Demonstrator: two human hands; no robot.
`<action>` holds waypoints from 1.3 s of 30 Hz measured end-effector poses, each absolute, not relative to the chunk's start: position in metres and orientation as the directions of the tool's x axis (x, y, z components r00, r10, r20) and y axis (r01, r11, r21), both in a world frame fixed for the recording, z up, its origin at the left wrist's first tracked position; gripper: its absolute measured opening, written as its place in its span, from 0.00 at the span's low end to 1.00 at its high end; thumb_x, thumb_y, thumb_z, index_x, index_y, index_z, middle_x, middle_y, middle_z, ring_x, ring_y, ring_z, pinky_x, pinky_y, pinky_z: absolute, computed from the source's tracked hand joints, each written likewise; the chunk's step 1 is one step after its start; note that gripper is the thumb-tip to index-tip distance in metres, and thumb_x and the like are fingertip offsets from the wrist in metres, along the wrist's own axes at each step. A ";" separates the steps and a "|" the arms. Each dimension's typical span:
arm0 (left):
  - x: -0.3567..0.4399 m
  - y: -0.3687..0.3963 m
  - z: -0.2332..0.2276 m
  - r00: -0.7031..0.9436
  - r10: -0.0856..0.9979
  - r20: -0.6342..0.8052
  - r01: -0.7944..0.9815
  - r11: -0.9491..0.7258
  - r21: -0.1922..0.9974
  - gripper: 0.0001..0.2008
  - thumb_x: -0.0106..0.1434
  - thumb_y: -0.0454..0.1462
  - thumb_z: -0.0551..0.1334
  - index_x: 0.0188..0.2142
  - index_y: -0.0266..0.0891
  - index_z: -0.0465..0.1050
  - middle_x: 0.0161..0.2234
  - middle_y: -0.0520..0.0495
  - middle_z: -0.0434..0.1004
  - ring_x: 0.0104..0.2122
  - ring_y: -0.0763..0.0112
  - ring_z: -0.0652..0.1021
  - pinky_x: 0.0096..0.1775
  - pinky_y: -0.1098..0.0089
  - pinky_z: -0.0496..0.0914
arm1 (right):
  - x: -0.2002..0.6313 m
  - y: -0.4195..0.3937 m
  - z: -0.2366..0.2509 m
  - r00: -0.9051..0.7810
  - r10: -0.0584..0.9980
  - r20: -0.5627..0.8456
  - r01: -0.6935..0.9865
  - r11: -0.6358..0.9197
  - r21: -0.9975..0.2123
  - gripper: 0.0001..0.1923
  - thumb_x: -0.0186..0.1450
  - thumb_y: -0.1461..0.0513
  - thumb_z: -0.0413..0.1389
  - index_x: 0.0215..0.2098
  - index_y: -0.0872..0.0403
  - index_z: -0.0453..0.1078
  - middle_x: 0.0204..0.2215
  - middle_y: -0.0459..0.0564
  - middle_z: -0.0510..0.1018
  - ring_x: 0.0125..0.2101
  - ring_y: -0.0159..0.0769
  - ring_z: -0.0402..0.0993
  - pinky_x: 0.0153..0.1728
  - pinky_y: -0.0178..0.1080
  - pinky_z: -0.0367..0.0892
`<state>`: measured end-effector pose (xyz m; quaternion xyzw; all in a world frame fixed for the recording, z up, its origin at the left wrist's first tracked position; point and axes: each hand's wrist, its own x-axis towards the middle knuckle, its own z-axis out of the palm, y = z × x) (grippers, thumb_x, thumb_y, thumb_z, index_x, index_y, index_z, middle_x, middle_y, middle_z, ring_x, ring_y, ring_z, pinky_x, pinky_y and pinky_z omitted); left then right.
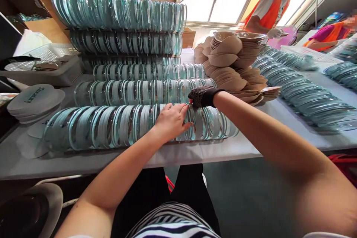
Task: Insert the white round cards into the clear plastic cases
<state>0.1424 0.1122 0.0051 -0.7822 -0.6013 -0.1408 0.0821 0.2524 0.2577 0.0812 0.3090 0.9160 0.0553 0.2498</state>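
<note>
A row of clear, bluish curved plastic pieces (106,128) stands on edge along the front of the table, with pale whitish bands between them. My bare left hand (173,121) lies over the top of this row, right of its middle, thumb stretched apart from the fingers. Touching or nearly touching its fingertips is my right hand (202,96), in a black dotted glove with the fingertips bare. Its fingers are curled into a pinch at the row's top edge; what they pinch is too small to make out.
More rows of the clear pieces (119,13) rise behind. Stacked tan oval pieces (225,48) stand at the back right, round pale discs (35,100) at the left beside a plastic basket (60,70). Another clear row (306,96) runs along the right. Two people in orange vests (267,7) are beyond.
</note>
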 end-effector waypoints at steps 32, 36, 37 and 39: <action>0.187 0.131 0.012 0.293 0.913 0.284 0.943 -0.326 0.074 0.32 0.67 0.51 0.55 0.64 0.35 0.57 0.65 0.41 0.61 0.64 0.58 0.62 0.62 0.53 0.56 | 0.360 0.223 0.040 -0.593 0.783 0.189 0.798 0.602 0.010 0.17 0.66 0.59 0.50 0.49 0.53 0.75 0.43 0.55 0.81 0.43 0.42 0.77 0.44 0.40 0.69; 0.194 0.138 0.007 0.289 0.904 0.314 0.945 -0.322 0.058 0.34 0.65 0.53 0.56 0.63 0.35 0.60 0.63 0.41 0.64 0.61 0.59 0.66 0.60 0.55 0.59 | 0.314 0.286 0.062 -0.682 0.657 -0.322 0.675 0.735 0.070 0.19 0.59 0.66 0.56 0.48 0.54 0.76 0.41 0.53 0.82 0.39 0.39 0.78 0.39 0.34 0.68; 0.194 0.138 0.006 0.291 0.903 0.316 0.944 -0.324 0.056 0.34 0.65 0.53 0.56 0.63 0.35 0.61 0.63 0.41 0.64 0.61 0.59 0.66 0.60 0.56 0.59 | 0.306 0.295 0.061 -0.693 0.606 -0.391 0.648 0.761 0.031 0.21 0.57 0.68 0.56 0.49 0.55 0.76 0.40 0.51 0.82 0.38 0.36 0.77 0.37 0.32 0.67; 0.192 0.138 0.006 0.292 0.905 0.309 0.945 -0.323 0.054 0.34 0.64 0.53 0.56 0.63 0.36 0.61 0.63 0.42 0.64 0.61 0.59 0.65 0.60 0.56 0.58 | 0.298 0.307 0.058 -0.713 0.531 -0.457 0.608 0.794 -0.026 0.21 0.56 0.70 0.55 0.48 0.59 0.76 0.37 0.49 0.83 0.35 0.32 0.76 0.35 0.29 0.66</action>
